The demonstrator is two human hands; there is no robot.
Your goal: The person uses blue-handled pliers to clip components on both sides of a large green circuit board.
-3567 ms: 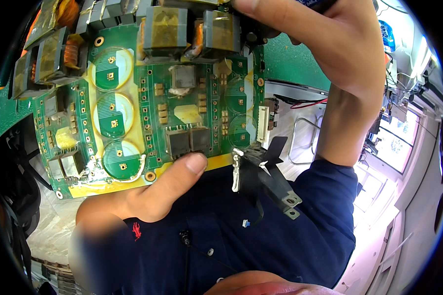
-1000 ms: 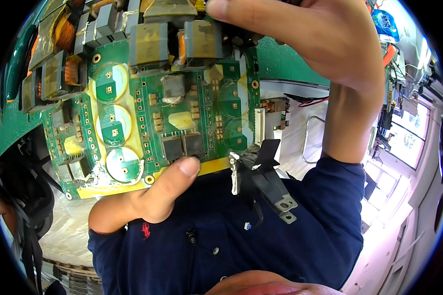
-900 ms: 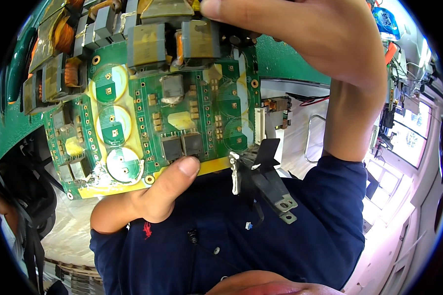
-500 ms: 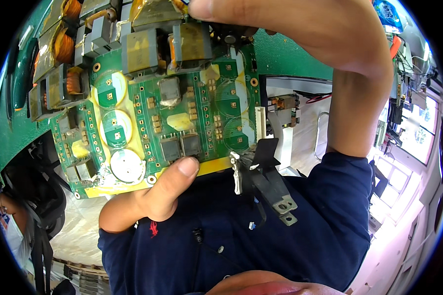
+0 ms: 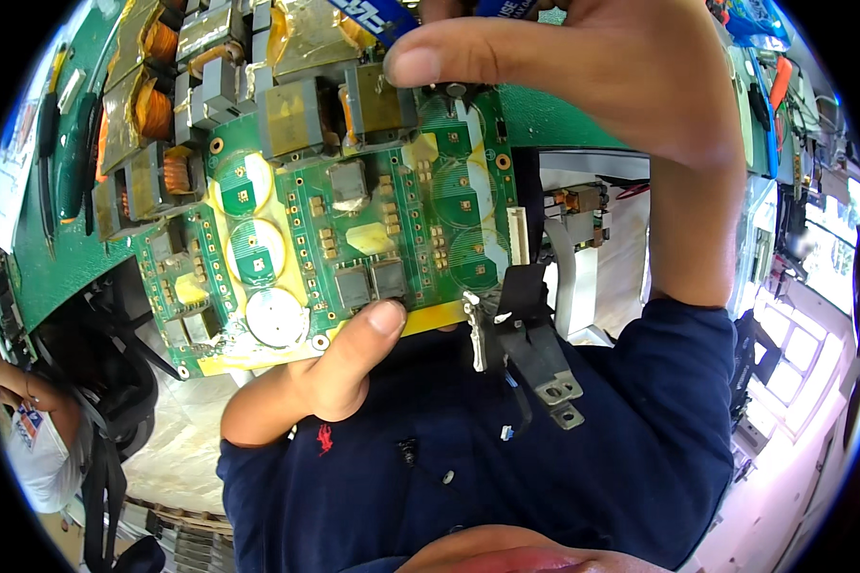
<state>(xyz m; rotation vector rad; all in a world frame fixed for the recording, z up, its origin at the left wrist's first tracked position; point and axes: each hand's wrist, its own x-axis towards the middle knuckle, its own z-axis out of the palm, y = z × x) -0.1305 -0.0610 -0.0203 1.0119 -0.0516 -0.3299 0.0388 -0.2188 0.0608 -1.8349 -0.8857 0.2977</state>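
A large green circuit board (image 5: 325,239) with wound transformers (image 5: 167,177), square grey parts and bare round pads fills the upper middle, tilted toward me. My left hand (image 5: 349,372) grips its lower edge, thumb on the front beside two dark square parts. At the top, my right hand (image 5: 535,62) is closed round blue objects (image 5: 373,19) with white lettering, mostly hidden; its thumb lies over the board's upper transformers. A dark metal bracket (image 5: 535,353) with a short cable and white connector hangs at the board's lower right, against my dark shirt.
A green bench (image 5: 573,129) lies behind, with hand tools (image 5: 72,162) at left and a blue packet (image 5: 755,24), red-handled item and cluttered equipment at right. Another person (image 5: 43,449) in white is at lower left by a black chair (image 5: 115,363). Windows are at right.
The board and my left hand appear shifted rightward. My right thumb sits lower, and more of the blue objects shows. More of the bench tools and the other person has come into view.
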